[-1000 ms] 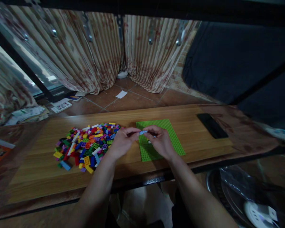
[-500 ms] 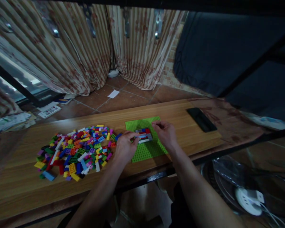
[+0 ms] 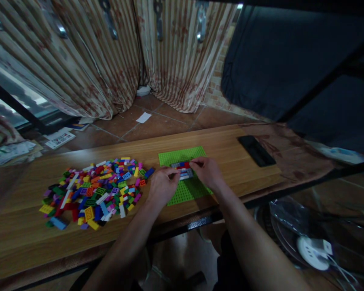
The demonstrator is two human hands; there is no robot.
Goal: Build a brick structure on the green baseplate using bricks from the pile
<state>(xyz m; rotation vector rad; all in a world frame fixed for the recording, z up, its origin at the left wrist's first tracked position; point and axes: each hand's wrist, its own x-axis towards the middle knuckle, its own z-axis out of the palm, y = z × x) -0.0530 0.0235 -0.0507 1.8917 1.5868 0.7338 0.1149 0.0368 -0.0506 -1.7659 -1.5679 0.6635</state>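
Note:
A green baseplate (image 3: pixel 176 155) lies on the wooden table (image 3: pixel 227 149) in front of me. A small cluster of red, blue and pale bricks (image 3: pixel 183 169) sits on it. My left hand (image 3: pixel 162 186) rests at the plate's left side with its fingertips curled against the cluster. My right hand (image 3: pixel 208 171) comes in from the right, fingers bent and pinched on the cluster's top edge. A wide pile of loose coloured bricks (image 3: pixel 94 192) spreads to the left of my left hand.
A black phone (image 3: pixel 256 150) lies flat at the table's far right. Beyond the table are striped curtains (image 3: pixel 115 52), a tiled floor with papers (image 3: pixel 59 139), and a dark cloth. A fan (image 3: pixel 314 246) stands below right.
A second ago both hands held a light blue brick above the plate. They have since dropped onto the plate and now press at the brick cluster. The camera has shifted right.

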